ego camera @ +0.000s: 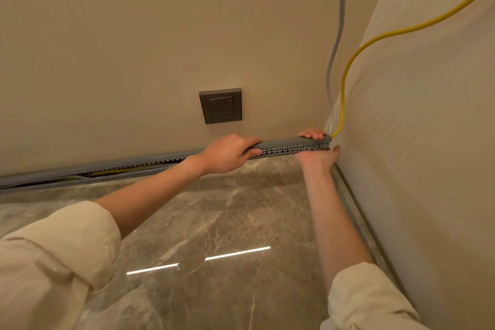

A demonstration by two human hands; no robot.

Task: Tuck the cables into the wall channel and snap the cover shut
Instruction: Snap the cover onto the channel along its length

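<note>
A grey slotted cable channel (pixel 289 149) runs along the foot of the back wall into the right corner. Its grey cover (pixel 284 141) lies on top at the right end. My left hand (pixel 227 153) is clamped over cover and channel near the middle. My right hand (pixel 317 151) grips the corner end, fingers over the top and thumb beneath. A yellow cable (pixel 345 80) and a grey cable (pixel 332 61) drop down the corner into the channel's end. Further left the cover stands ajar, with the yellow cable visible inside the gap (pixel 120 170).
A dark grey wall socket (pixel 220 106) sits on the back wall just above the channel. The side wall (pixel 428 142) closes in on the right. The floor (pixel 214 222) is glossy brown marble with bright light reflections.
</note>
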